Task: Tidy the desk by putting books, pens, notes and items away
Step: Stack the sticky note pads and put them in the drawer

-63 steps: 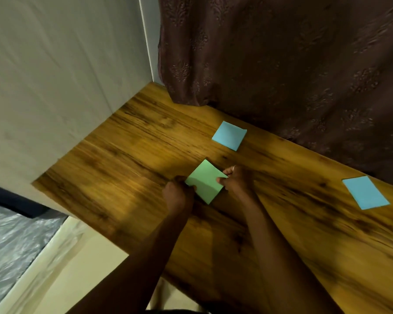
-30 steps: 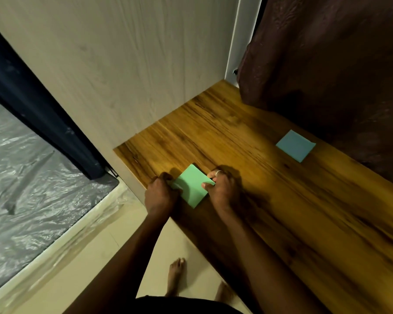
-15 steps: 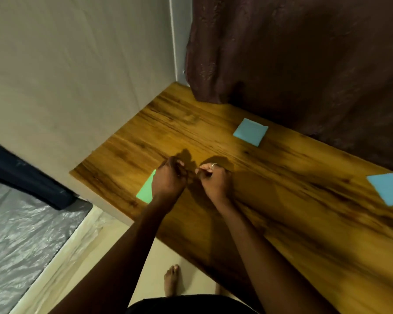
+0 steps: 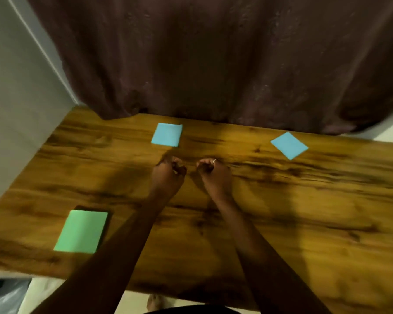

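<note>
While the two hands are close together over the middle of the table point(image 4: 281, 223), the left hand point(image 4: 168, 175) and the right hand point(image 4: 214, 175) each have their fingers curled inward and grip nothing visible. A ring point(image 4: 216, 160) sits on a right finger. Just beyond the left hand lies one blue note point(image 4: 167, 134). A second blue note point(image 4: 289, 145) lies far right. The green note point(image 4: 81, 232) lies flat near the front left edge. A dark curtain point(image 4: 213, 64) hangs behind.
</note>
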